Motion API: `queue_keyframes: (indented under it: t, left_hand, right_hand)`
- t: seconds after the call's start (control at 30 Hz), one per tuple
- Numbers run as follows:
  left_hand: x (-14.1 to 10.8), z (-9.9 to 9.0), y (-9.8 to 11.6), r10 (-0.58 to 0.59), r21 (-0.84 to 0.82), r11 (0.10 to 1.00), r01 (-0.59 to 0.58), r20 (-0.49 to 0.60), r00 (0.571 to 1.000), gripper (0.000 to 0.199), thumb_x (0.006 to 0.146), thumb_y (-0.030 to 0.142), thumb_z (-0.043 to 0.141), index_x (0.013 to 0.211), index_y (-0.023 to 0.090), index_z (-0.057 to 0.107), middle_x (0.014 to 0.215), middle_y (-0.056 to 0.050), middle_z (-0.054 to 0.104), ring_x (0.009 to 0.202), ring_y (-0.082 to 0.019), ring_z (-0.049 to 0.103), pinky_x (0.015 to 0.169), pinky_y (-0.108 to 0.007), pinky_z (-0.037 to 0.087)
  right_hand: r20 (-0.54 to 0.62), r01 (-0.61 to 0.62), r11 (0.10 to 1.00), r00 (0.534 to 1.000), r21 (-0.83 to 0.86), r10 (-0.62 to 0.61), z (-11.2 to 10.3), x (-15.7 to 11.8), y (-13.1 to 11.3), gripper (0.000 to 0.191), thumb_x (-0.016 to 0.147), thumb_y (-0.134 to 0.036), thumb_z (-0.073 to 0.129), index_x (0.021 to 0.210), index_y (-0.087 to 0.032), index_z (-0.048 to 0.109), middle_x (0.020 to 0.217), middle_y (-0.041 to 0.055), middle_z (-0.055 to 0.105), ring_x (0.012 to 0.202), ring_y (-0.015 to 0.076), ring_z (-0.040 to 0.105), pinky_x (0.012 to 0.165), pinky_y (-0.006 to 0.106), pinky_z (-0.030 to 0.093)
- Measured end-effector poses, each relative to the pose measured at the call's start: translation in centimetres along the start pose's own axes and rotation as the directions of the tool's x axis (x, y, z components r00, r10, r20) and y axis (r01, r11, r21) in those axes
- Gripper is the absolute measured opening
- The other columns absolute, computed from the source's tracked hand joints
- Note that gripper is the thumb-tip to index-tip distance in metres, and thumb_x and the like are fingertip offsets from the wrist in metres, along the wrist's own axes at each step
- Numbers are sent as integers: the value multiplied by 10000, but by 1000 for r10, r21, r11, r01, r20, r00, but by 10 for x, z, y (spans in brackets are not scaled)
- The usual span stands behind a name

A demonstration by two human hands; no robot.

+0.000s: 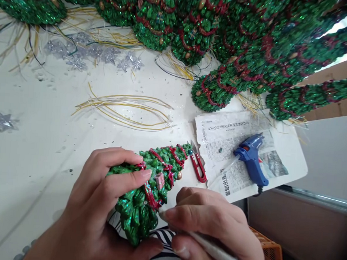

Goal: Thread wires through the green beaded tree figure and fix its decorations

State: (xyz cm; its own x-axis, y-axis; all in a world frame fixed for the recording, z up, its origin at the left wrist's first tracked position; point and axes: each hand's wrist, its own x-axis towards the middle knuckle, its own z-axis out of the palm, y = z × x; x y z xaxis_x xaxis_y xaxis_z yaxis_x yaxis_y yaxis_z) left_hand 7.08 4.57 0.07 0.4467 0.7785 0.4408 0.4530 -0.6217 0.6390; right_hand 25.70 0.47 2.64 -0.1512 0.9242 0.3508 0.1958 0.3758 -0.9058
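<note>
My left hand is wrapped round a small green Christmas tree figure with glitter, red garlands and a pink gift box on it. The tree lies tilted, its tip pointing to the upper right. In my right hand is a slim white pen-like tool, pinched between thumb and fingers. Its tip is hidden by my fingers, close to the red garland near the tree's lower edge. Just beyond the tree's tip lie red-handled thread snips.
A blue glue gun rests on newspaper at the right. Yellow and white wires lie mid-table. Clear plastic stars are scattered at the upper left. Many finished-looking trees crowd the back. An orange crate stands below right.
</note>
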Motion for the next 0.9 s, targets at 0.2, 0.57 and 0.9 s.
queue_keyframes:
  t: [0.2, 0.57, 0.9]
  left_hand:
    - [0, -3, -3, 16, -13, 1000, -15, 28, 999, 563, 760, 525, 690, 1190, 208, 510, 1153, -115, 566, 1051, -298, 574, 837, -480, 539]
    - [0, -2, 0, -21, -57, 998, 22, 20, 1000, 491, 781, 425, 669, 1176, 194, 492, 1163, -94, 566, 1074, -275, 561, 888, -449, 517]
    - [0, -1, 1, -28, -68, 997, 27, -2, 1000, 463, 801, 406, 664, 1178, 194, 500, 1169, -93, 562, 1073, -266, 560, 898, -438, 520]
  right_hand:
    - [-75, -97, 994, 992, 47, 100, 7, 4, 2, 104, 938, -250, 626, 954, -171, 692, 598, -10, 648, 463, 93, 560, 445, 198, 451]
    - [-134, -300, 842, 908, 449, 396, 15, 1, 4, 116, 847, -241, 752, 959, -241, 784, 685, 6, 764, 435, 70, 603, 350, 119, 452]
    - [-179, -263, 806, 894, 531, 410, 25, -6, 4, 128, 863, -260, 736, 979, -256, 790, 658, 2, 741, 441, 68, 591, 389, 114, 485]
